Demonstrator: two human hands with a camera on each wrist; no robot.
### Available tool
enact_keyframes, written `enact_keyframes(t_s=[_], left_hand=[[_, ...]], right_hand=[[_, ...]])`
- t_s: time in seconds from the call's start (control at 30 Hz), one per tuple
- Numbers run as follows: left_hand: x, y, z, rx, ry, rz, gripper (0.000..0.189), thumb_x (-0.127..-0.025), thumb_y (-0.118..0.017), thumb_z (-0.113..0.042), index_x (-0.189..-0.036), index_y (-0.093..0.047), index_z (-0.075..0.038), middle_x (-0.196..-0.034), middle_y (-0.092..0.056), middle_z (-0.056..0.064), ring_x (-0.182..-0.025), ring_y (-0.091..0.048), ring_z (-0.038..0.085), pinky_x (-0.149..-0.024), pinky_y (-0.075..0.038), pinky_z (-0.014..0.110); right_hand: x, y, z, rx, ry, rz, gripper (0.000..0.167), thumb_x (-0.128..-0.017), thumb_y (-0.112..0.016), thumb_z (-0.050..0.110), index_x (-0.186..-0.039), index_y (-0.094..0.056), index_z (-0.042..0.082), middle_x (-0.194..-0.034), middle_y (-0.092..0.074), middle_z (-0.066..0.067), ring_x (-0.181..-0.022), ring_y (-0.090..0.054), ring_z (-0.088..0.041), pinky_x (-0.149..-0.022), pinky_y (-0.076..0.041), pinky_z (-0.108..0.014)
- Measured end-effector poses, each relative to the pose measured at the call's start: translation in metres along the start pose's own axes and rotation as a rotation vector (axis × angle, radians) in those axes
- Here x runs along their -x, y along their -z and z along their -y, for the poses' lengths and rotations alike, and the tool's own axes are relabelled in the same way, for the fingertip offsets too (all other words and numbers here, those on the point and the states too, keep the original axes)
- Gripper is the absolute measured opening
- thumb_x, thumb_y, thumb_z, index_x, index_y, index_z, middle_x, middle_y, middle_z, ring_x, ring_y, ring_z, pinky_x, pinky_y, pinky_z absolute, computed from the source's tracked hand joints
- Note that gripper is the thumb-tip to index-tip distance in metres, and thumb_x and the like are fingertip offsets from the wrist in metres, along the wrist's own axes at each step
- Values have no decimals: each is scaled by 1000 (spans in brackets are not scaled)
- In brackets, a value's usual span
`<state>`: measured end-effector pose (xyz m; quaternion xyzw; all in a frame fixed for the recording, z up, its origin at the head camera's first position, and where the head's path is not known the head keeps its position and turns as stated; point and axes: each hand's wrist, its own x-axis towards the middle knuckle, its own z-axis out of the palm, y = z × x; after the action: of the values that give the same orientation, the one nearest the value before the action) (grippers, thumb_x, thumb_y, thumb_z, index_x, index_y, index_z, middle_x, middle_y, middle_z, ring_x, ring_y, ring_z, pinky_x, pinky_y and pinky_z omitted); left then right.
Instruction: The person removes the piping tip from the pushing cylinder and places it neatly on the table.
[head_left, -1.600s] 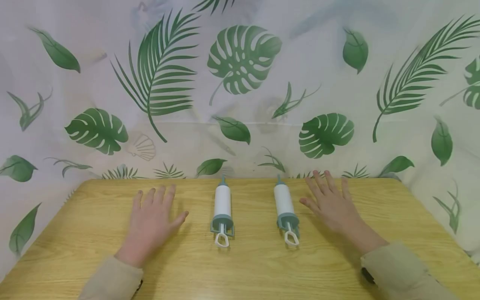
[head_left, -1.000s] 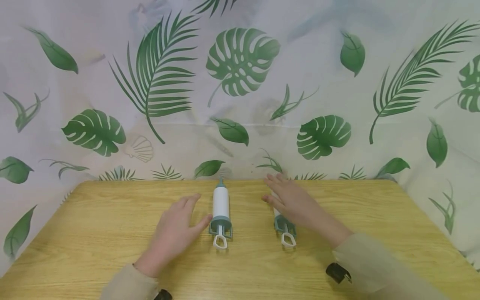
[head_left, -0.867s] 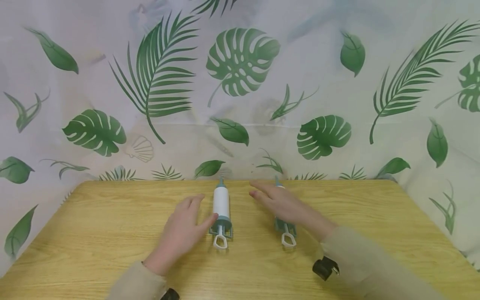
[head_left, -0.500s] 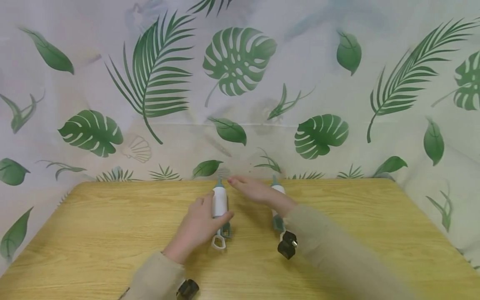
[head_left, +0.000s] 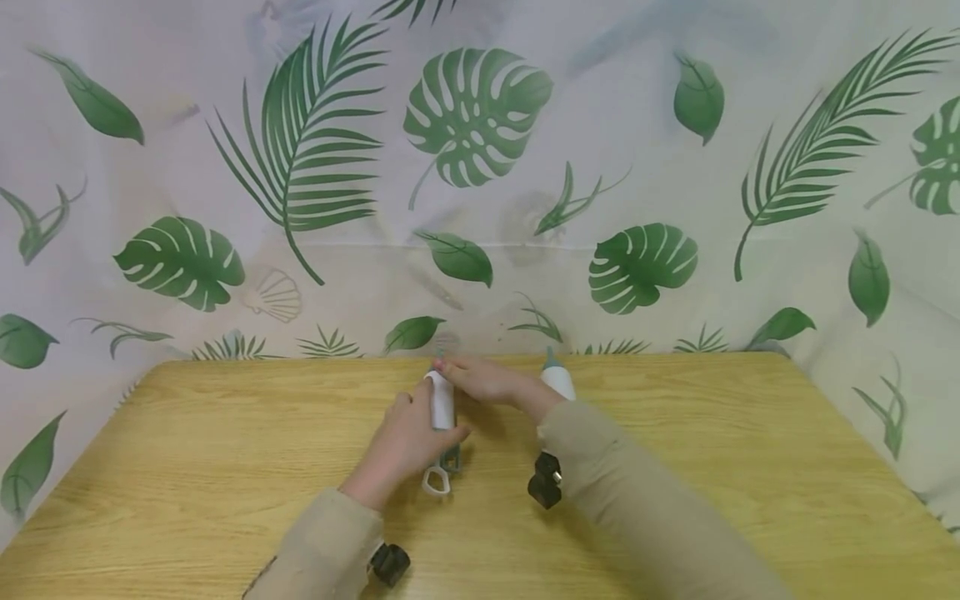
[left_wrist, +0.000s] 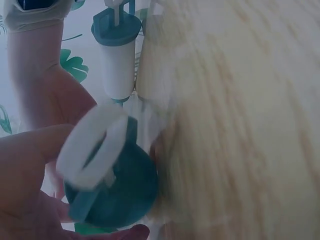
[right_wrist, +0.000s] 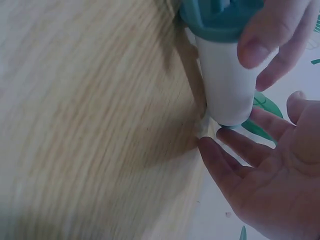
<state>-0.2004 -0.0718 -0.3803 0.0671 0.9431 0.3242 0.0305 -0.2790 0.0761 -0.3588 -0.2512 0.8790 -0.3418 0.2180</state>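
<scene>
Two white-barrelled syringes with teal flanges and nozzles and white plunger rings lie on the wooden table. My left hand [head_left: 405, 433] grips the left syringe [head_left: 442, 404], fingers along one side of the barrel and thumb across the other. Its ring and teal flange [left_wrist: 120, 185] face the left wrist camera. My right hand [head_left: 483, 379] reaches across to the nozzle end, which it partly covers in the head view. In the right wrist view, its spread fingers [right_wrist: 240, 147] are right at the barrel's front end. The right syringe [head_left: 557, 382] lies partly hidden under the right forearm.
The wooden table [head_left: 225, 442] ends at a back edge against a leaf-patterned curtain [head_left: 510, 275]. Black wrist cameras [head_left: 392, 565] hang below both beige sleeves, close over the table.
Both hands have moved inward from the table's sides. The left hand has closed round the left syringe. The right hand has passed over the right syringe to the left one's nozzle end.
</scene>
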Motion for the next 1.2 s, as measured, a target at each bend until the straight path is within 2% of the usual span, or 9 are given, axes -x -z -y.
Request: enact_keyframes(t_s=[0.1,0.2,0.33,0.5,0.63,0.87,0.97,1.1,1.2], left_hand=[[1,0,-1,7,-19,13,86,-81,-74,-28,-145,-28,7,-108,-53,24,-81,-53,26,-62,-50,34],[3,0,-1,21,-44,26,86,-78,-76,-21,-143,-28,10,-107,-53,25,-82,-55,27,-62,-52,34],[9,0,1,-4,-80,34,87,-77,-78,-18,-143,-28,10,-109,-53,23,-86,-54,29,-64,-52,36],[15,1,2,-58,-117,-1,84,-72,-79,-15,-142,-36,4,-110,-54,18,-90,-52,28,-71,-50,41],[19,4,1,-49,-154,-40,77,-69,-79,-12,-138,-45,-2,-114,-56,16,-94,-53,28,-75,-49,45],[30,12,-3,11,-239,-28,72,-71,-79,-11,-136,-50,-8,-120,-57,13,-99,-53,27,-76,-49,44],[36,15,-3,12,-313,-10,70,-71,-79,-10,-135,-51,-9,-124,-56,11,-104,-51,27,-79,-48,43],[45,19,1,-11,-482,35,66,-72,-77,-7,-134,-54,-12,-123,-57,7,-108,-51,25,-85,-47,42],[50,23,6,-49,-600,71,64,-73,-76,-8,-133,-55,-15,-122,-57,2,-108,-52,21,-87,-47,41]], right_hand=[[5,1,-1,-22,-11,-14,57,-105,-24,41,-146,-36,4,-150,-34,-15,-138,-28,-33,-110,-27,-46],[10,2,-3,-54,-16,-33,55,-105,-27,40,-143,-41,2,-146,-40,-16,-134,-36,-33,-104,-37,-44],[18,3,-7,-92,-15,-63,46,-105,-35,34,-133,-52,2,-134,-52,-15,-121,-51,-30,-94,-47,-39],[33,6,-10,-39,-13,-104,32,-101,-48,23,-127,-60,8,-114,-63,-10,-97,-61,-23,-79,-50,-32],[47,9,-13,10,51,-135,28,-97,-55,13,-124,-62,7,-103,-66,-9,-86,-60,-16,-73,-50,-30],[76,12,-16,188,221,-250,29,-90,-64,5,-119,-65,6,-101,-66,-5,-89,-62,-18,-75,-52,-32],[88,9,-18,266,297,-299,32,-87,-69,5,-118,-65,5,-106,-64,-6,-95,-59,-23,-80,-51,-35],[108,3,-18,396,346,-350,37,-81,-76,8,-117,-65,7,-111,-61,-6,-104,-55,-25,-87,-48,-39],[121,-2,-16,489,371,-350,41,-78,-79,10,-116,-66,8,-110,-63,-4,-103,-57,-23,-87,-48,-40]])
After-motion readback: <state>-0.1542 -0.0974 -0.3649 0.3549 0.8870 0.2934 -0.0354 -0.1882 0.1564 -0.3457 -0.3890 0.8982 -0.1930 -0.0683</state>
